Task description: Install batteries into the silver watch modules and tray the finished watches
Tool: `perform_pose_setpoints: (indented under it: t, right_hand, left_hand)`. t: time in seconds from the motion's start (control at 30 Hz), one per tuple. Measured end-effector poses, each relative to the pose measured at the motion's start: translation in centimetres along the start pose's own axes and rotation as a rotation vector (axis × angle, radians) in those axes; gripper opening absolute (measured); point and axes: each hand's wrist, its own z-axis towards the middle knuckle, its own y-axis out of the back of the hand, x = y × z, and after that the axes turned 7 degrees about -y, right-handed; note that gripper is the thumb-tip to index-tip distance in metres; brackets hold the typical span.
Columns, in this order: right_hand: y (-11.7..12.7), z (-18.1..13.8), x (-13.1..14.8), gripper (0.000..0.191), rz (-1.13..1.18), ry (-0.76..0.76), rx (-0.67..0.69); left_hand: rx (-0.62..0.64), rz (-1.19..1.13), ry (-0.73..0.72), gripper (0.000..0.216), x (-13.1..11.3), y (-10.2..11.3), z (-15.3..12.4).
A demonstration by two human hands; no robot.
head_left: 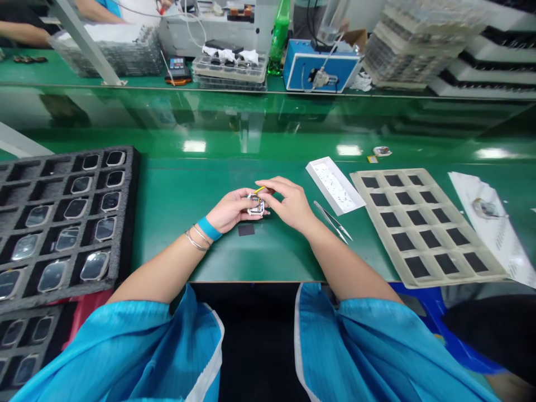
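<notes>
The left hand [229, 210] clasps a small white module [255, 205] steady above the counter [176, 223], the right hand [288, 204] seemingly pinching its yellow tab [260, 190], tweezers [333, 221] lying within reach.

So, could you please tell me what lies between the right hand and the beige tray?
In the head view, metal tweezers lie between the right hand and the beige tray, beside a white tray.

The person wears a bright blue smock [125, 346] with white sleeve trim [214, 357], plus a blue wrist strap [209, 229] beside thin metal bangles [196, 238].
</notes>
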Motion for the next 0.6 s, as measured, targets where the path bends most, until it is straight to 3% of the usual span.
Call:
perform_pose_setpoints:
  t: [0.17, 0.23, 0.3, 0.4, 0.6]
  right_hand:
    - [-1.1, 0.5, -1.5, 0.037, 0.132, -0.214, -0.02]
    - [-0.9, 0.5, -1.6, 0.026, 0.115, -0.329, 0.004]
    - [-0.7, 0.3, -1.1, 0.011, 0.009, -0.356, 0.164]
    - [-0.8, -0.4, 0.2, 0.001, -0.209, -0.272, 0.426]
    - [-1.9, -1.3, 1.6, 0.003, -0.432, -0.281, 0.472]
  left_hand:
    - [-0.105, -0.006, 0.045, 0.011, -0.2, 0.3, 0.4]
    - [-0.129, -0.006, 0.028, 0.008, -0.9, 1.0, 0.4]
    - [-0.133, 0.01, 0.017, 0.008, -1.8, 1.8, 0.4]
    - [-0.03, 0.07, 0.076, 0.01, -2.7, 2.8, 0.2]
    - [0.221, 0.136, 0.207, 0.021, -2.2, 4.0, 0.7]
